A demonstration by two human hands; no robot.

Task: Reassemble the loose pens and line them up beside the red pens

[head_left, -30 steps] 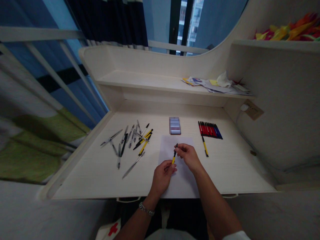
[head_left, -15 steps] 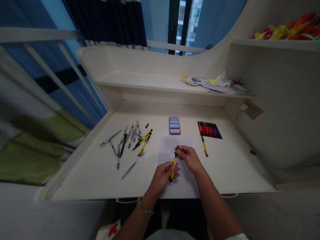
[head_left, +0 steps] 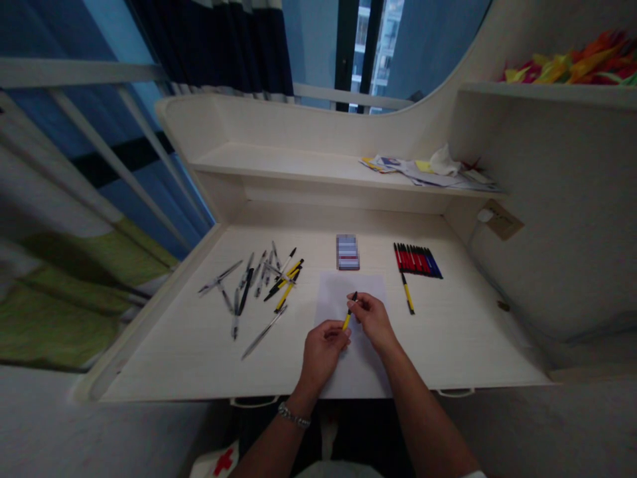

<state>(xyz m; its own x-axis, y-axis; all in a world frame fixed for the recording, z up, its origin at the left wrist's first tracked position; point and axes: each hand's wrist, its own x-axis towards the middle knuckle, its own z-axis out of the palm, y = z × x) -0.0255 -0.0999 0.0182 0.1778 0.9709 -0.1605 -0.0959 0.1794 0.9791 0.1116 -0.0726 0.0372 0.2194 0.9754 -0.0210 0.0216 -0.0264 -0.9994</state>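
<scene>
Closed on a yellow-and-black pen (head_left: 347, 321), the two hands share it: the left hand (head_left: 324, 352) has its fingers curled about the lower yellow part, hiding that end, while the right hand (head_left: 371, 318) pinches the black upper part between thumb and fingers, the gap just the pen's thickness. The pen is held tilted over the sheet of paper (head_left: 361, 372), its black tip pointing away from the person.

Nearer than the paper, a metal bracelet (head_left: 293, 416) circles the left wrist, and a white item with a red cross (head_left: 219, 463) shows low down to the paper's left.

Left of the paper, a clear pen (head_left: 263, 333) lies slantwise by itself. Farther off on that side is a loose scatter of clear, black and yellow pens (head_left: 266, 275), several crossing one another.

Right of the paper, a second yellow-and-black pen (head_left: 408, 295) lies on the desk (head_left: 462, 345); just past it, red and blue pens with black ends (head_left: 417, 259) lie side by side in a row.

Just beyond the paper's far edge is a pixelated rectangular object (head_left: 348, 252). Farther beyond the paper, a shelf (head_left: 279, 159) bears loose papers (head_left: 413, 171) and a crumpled white tissue (head_left: 444, 161).
</scene>
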